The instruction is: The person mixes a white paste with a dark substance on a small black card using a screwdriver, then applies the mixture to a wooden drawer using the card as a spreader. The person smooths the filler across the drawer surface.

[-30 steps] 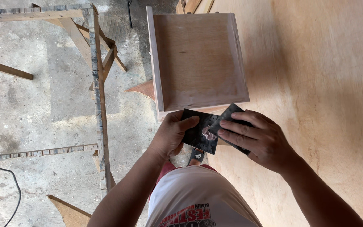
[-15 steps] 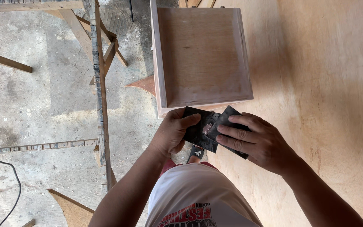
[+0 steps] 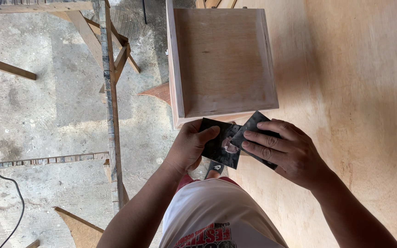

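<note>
Both hands are on one dark sheet of sandpaper (image 3: pixel 228 144), right at the near edge of the tabletop (image 3: pixel 354 115). The left hand (image 3: pixel 189 147) pinches the sheet's left end, thumb curled over the top face and the other fingers tucked underneath, shut tight on the paper. The right hand (image 3: pixel 288 154) presses on the right end with its fingers (image 3: pixel 258 138) laid nearly flat across the dark surface, pointing towards 9 o'clock; whether the thumb closes under the sheet I cannot tell. Between the two hands the sandpaper bends, and a worn pale patch shows at the crease.

At 12 o'clock from the hands sits a shallow wooden drawer box (image 3: pixel 224 59), open face up, its near rim just beside the upper edge of the sandpaper, possibly touching. The plywood tabletop runs off towards 3 o'clock. Out at 9 o'clock, below the table edge, lies a concrete floor (image 3: pixel 33 124) with a wooden frame (image 3: pixel 111 92) standing on it and a black cable (image 3: pixel 17 197) down at 8 o'clock. A wood offcut (image 3: pixel 81 227) lies near 7 o'clock.
</note>
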